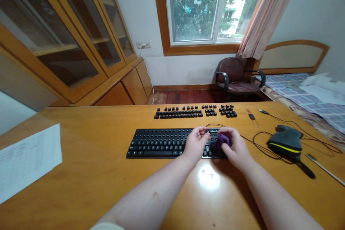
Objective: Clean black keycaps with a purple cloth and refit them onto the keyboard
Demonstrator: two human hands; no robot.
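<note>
A black keyboard lies on the wooden desk, its lower rows fitted with keycaps and several upper positions bare. Over its right half, my left hand is closed, pinching a small black keycap between thumb and fingers. My right hand is wrapped around a bunched purple cloth, just right of the left hand. The hands hide part of the keyboard's number pad side. Behind the keyboard, loose black keycaps stand in rows grouped like a key layout.
To the right are a wire keycap puller, a USB cable, a grey brush with a yellow stripe and a toothbrush. Printed paper lies at left. Beyond the desk stand a chair, a bed and a glass-fronted cabinet.
</note>
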